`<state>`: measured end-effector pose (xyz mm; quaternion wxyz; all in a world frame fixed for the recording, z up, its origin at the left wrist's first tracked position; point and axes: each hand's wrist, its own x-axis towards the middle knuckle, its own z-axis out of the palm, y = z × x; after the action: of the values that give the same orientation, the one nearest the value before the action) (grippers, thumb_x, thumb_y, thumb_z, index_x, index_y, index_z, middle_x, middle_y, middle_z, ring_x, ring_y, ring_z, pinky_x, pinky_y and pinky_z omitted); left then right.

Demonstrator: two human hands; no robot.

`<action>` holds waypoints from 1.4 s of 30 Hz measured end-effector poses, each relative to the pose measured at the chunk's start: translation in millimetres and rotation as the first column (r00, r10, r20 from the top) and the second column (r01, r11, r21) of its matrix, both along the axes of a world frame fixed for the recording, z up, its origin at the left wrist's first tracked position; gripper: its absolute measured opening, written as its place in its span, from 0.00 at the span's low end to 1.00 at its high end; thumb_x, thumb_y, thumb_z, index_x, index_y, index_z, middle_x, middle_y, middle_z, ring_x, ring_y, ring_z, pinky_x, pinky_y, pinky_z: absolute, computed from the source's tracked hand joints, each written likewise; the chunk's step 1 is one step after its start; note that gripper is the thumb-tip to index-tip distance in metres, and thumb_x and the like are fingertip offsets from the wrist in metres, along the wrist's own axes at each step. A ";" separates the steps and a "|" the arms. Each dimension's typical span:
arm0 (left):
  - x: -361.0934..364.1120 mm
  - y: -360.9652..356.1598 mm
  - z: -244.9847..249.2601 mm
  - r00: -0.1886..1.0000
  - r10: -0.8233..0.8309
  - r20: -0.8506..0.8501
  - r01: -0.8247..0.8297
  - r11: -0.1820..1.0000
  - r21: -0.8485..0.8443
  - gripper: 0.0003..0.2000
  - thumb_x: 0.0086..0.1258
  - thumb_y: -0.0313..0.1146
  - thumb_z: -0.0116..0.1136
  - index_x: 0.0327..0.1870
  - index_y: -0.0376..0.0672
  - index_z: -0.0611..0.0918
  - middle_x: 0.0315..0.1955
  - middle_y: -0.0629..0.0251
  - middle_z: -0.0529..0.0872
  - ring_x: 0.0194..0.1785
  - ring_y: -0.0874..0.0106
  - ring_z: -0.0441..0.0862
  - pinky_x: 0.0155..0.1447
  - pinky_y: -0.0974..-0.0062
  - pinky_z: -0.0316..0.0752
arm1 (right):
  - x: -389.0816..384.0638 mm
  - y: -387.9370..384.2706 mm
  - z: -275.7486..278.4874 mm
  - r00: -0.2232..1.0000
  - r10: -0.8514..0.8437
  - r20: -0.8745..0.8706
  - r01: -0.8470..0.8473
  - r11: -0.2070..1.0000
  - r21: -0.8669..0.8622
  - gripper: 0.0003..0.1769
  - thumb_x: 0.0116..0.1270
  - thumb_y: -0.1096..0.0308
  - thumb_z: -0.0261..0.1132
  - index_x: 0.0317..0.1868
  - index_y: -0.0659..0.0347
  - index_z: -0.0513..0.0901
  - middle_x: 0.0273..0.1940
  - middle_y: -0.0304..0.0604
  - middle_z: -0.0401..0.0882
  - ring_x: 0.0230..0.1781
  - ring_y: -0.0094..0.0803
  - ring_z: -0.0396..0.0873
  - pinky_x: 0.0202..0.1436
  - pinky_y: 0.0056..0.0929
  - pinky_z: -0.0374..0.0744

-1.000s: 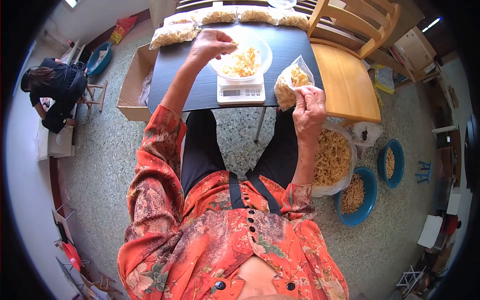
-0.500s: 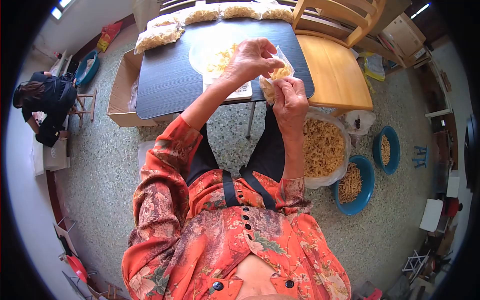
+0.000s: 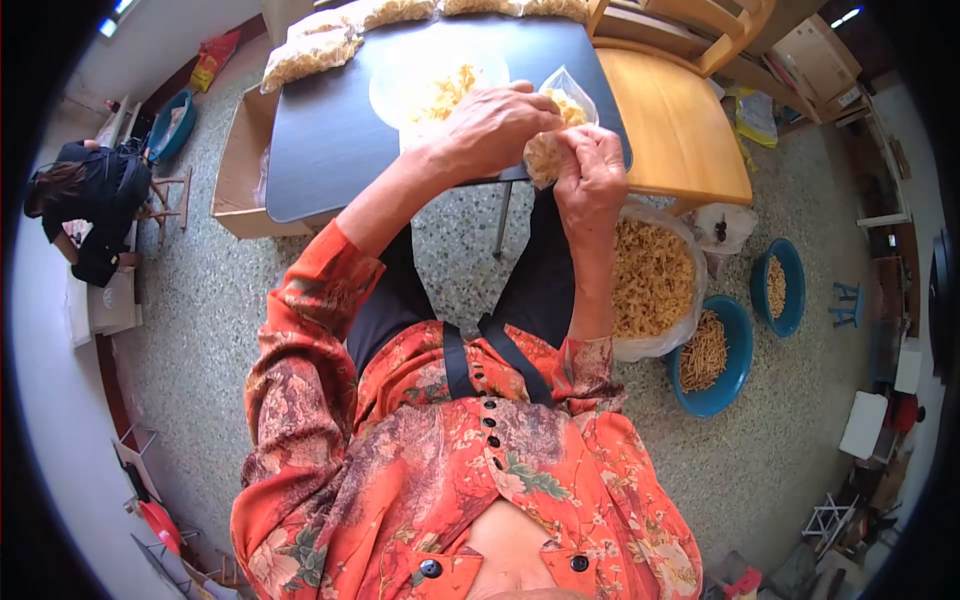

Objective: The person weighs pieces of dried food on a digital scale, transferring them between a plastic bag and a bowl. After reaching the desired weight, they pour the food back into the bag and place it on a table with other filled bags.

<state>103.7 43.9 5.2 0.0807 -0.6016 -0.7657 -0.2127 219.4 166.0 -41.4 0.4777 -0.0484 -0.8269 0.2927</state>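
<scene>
A clear plastic bag (image 3: 572,98) with yellowish dried pieces in it is at the right front of the dark table. My right hand (image 3: 592,165) is closed on the bag's near side. My left hand (image 3: 497,128) has its fingers bent and pressed together at the bag's left edge; its fingertips are partly hidden. Behind my left hand, a round, pale shallow dish (image 3: 390,88) with loose dried pieces (image 3: 450,90) rests on a white kitchen scale (image 3: 412,135), mostly covered by my arm and washed out by glare.
Filled bags (image 3: 312,62) line the far edge of the dark table (image 3: 325,150). A wooden chair (image 3: 675,130) adjoins it. To my right stand a big lined sack of dried pieces (image 3: 650,280) and blue basins (image 3: 738,365). A cardboard box (image 3: 238,170) and a seated person (image 3: 95,195) are leftward.
My left hand has lowered from above the bag to its left edge, turning its back upward. My right hand still grips the bag. The view has shifted slightly.
</scene>
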 end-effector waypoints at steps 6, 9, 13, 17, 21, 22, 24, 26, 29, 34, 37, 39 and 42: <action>-3.7 3.8 -6.5 0.999 0.041 0.006 -0.040 0.997 -0.071 0.18 0.58 0.18 0.54 0.48 0.42 0.87 0.44 0.61 0.88 0.51 0.60 0.82 0.57 0.64 0.76 | -0.7 -1.2 -2.3 1.000 0.006 0.007 -0.007 1.000 0.012 0.06 0.63 0.75 0.70 0.40 0.66 0.85 0.40 0.47 0.81 0.37 0.43 0.84 0.41 0.37 0.83; -7.3 5.9 -1.6 0.995 0.063 0.083 -0.057 0.996 -0.071 0.18 0.64 0.18 0.54 0.54 0.43 0.84 0.44 0.58 0.87 0.49 0.58 0.84 0.56 0.62 0.78 | -2.7 0.1 -2.0 1.000 -0.007 -0.001 0.007 1.000 0.026 0.06 0.63 0.75 0.70 0.40 0.65 0.86 0.40 0.46 0.81 0.38 0.42 0.84 0.43 0.36 0.83; -14.1 -13.3 3.5 0.995 -0.080 0.057 0.053 0.929 0.366 0.10 0.67 0.26 0.62 0.49 0.44 0.85 0.36 0.59 0.87 0.32 0.62 0.84 0.39 0.67 0.79 | -0.7 2.7 -5.2 1.000 -0.027 0.006 0.027 1.000 0.013 0.05 0.63 0.75 0.70 0.39 0.64 0.86 0.40 0.46 0.81 0.39 0.40 0.84 0.45 0.35 0.84; 27.8 -56.7 -3.3 0.953 0.298 0.059 -0.300 0.889 0.345 0.02 0.65 0.30 0.66 0.36 0.45 0.85 0.28 0.66 0.83 0.25 0.68 0.82 0.29 0.71 0.76 | -0.4 4.7 -8.1 0.999 -0.041 -0.007 0.041 0.999 0.020 0.04 0.63 0.76 0.71 0.39 0.64 0.86 0.40 0.45 0.81 0.39 0.39 0.84 0.45 0.34 0.84; 50.6 -79.0 -60.4 0.901 0.433 -0.002 -0.420 0.875 0.242 0.04 0.64 0.33 0.67 0.38 0.47 0.86 0.29 0.68 0.82 0.27 0.65 0.84 0.30 0.69 0.78 | 2.3 1.0 -7.3 0.999 -0.043 0.014 0.043 0.999 0.020 0.05 0.62 0.75 0.71 0.38 0.63 0.86 0.39 0.44 0.81 0.38 0.38 0.83 0.44 0.33 0.84; 54.3 -80.1 -70.1 0.870 0.493 -0.005 -0.480 0.850 0.218 0.06 0.64 0.34 0.67 0.39 0.47 0.86 0.30 0.68 0.82 0.28 0.65 0.84 0.30 0.68 0.78 | 2.2 0.7 -7.7 0.999 -0.046 0.019 0.045 0.999 0.018 0.05 0.62 0.75 0.71 0.38 0.63 0.86 0.39 0.44 0.81 0.38 0.38 0.83 0.44 0.33 0.84; 56.8 -80.3 -83.9 0.836 0.549 -0.008 -0.538 0.821 0.192 0.07 0.64 0.35 0.67 0.41 0.47 0.86 0.31 0.69 0.82 0.29 0.65 0.84 0.30 0.68 0.78 | 3.1 0.9 -8.4 0.999 -0.042 0.017 0.042 0.999 0.027 0.05 0.62 0.75 0.71 0.38 0.63 0.86 0.39 0.44 0.81 0.38 0.38 0.83 0.44 0.33 0.84; 53.6 -78.1 -92.7 0.805 0.592 -0.020 -0.579 0.793 0.191 0.09 0.65 0.35 0.67 0.43 0.47 0.86 0.32 0.69 0.81 0.29 0.65 0.84 0.29 0.67 0.78 | 2.1 1.7 -7.8 0.999 -0.040 0.012 0.040 0.999 0.037 0.05 0.62 0.75 0.71 0.38 0.63 0.86 0.39 0.43 0.81 0.38 0.38 0.83 0.44 0.33 0.84; 51.6 -75.8 -99.6 0.799 0.601 -0.026 -0.588 0.789 0.176 0.07 0.66 0.34 0.65 0.43 0.46 0.86 0.32 0.68 0.80 0.29 0.64 0.84 0.29 0.67 0.77 | 3.3 2.9 -7.7 0.999 -0.044 0.015 0.043 0.998 0.044 0.05 0.62 0.75 0.71 0.39 0.63 0.86 0.39 0.43 0.81 0.38 0.37 0.83 0.44 0.33 0.84; 50.5 -77.7 -103.2 0.804 0.594 -0.035 -0.577 0.793 0.198 0.06 0.67 0.33 0.63 0.41 0.45 0.85 0.31 0.67 0.78 0.28 0.64 0.84 0.29 0.67 0.77 | 4.1 1.4 -8.5 0.999 -0.045 0.025 0.044 0.998 0.049 0.05 0.62 0.75 0.71 0.39 0.63 0.87 0.39 0.44 0.81 0.38 0.38 0.83 0.45 0.33 0.84; 51.0 -78.2 -105.2 0.803 0.595 -0.026 -0.577 0.788 0.217 0.05 0.67 0.33 0.62 0.39 0.45 0.85 0.31 0.67 0.77 0.29 0.65 0.84 0.29 0.67 0.77 | 3.6 1.2 -8.2 0.999 -0.036 0.021 0.035 0.999 0.041 0.05 0.62 0.75 0.71 0.39 0.63 0.87 0.39 0.44 0.81 0.38 0.38 0.83 0.45 0.33 0.84; 50.7 -78.3 -105.3 0.806 0.592 -0.018 -0.572 0.786 0.235 0.04 0.67 0.33 0.62 0.39 0.45 0.85 0.30 0.67 0.77 0.28 0.65 0.84 0.29 0.67 0.77 | 4.0 0.3 -7.5 0.999 -0.036 0.022 0.035 0.999 0.039 0.05 0.62 0.75 0.71 0.39 0.63 0.87 0.39 0.44 0.81 0.38 0.38 0.83 0.45 0.33 0.84; 49.3 -77.2 -102.1 0.816 0.576 0.052 -0.566 0.776 0.279 0.04 0.67 0.33 0.63 0.35 0.45 0.85 0.29 0.67 0.78 0.28 0.64 0.84 0.29 0.66 0.77 | 4.1 0.1 -7.4 0.999 -0.033 0.021 0.032 0.999 0.044 0.04 0.62 0.76 0.71 0.38 0.63 0.87 0.39 0.45 0.81 0.38 0.39 0.83 0.44 0.34 0.84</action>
<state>153.0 -33.3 -96.9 0.2398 -0.3272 -0.8721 -0.2737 223.5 166.1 -48.8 0.4744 -0.0545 -0.8372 0.2664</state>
